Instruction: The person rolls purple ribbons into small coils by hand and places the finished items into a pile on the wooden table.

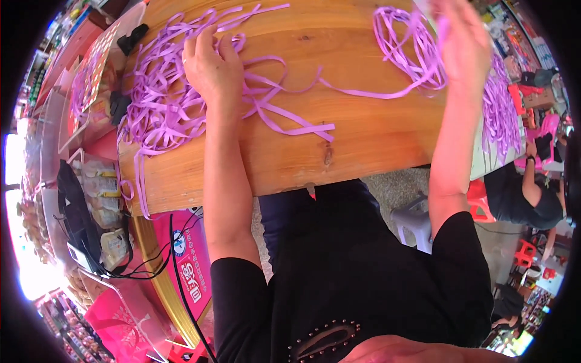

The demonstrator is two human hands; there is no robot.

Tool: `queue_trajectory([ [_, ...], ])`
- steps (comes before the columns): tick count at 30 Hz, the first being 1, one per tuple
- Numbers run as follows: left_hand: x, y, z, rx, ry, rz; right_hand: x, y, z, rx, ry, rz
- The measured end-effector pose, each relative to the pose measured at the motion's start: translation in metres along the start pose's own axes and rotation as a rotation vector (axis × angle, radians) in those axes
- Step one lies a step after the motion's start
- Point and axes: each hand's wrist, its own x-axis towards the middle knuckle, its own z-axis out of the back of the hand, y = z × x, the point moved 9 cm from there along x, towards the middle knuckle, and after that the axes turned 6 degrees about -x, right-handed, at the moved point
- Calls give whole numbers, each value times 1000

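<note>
A tangled heap of flat purple ribbon (160,100) covers the left side of the wooden table. My left hand (213,63) rests at the right edge of that heap, its fingers curled down around ribbon, fingertips partly hidden. My right hand (465,48), smeared by motion, is raised at the far right with its fingers closed on purple ribbon. Beside it, a looser looped bundle of purple ribbon (402,45) hangs and lies at the table's far right. A single strand (369,94) runs across the wood between this bundle and the heap.
The wooden table (363,133) ends just before my body. More purple ribbon (501,115) lies on a pale surface right of my right arm. Black cables (151,272) and a pink bag (121,308) are at lower left. A grey stool (413,224) and another person (526,190) are at right.
</note>
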Motion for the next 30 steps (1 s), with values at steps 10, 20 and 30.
queue_trajectory([
  [10,-49,-93,-50,-1009,497,214,-59,-70,-44,-1078,241,-182],
  [20,-43,-105,-33,-599,521,10,-62,-60,-5,-1058,82,-274],
  [30,-30,-42,7,-337,357,14,-79,-35,46,-1023,53,-341],
])
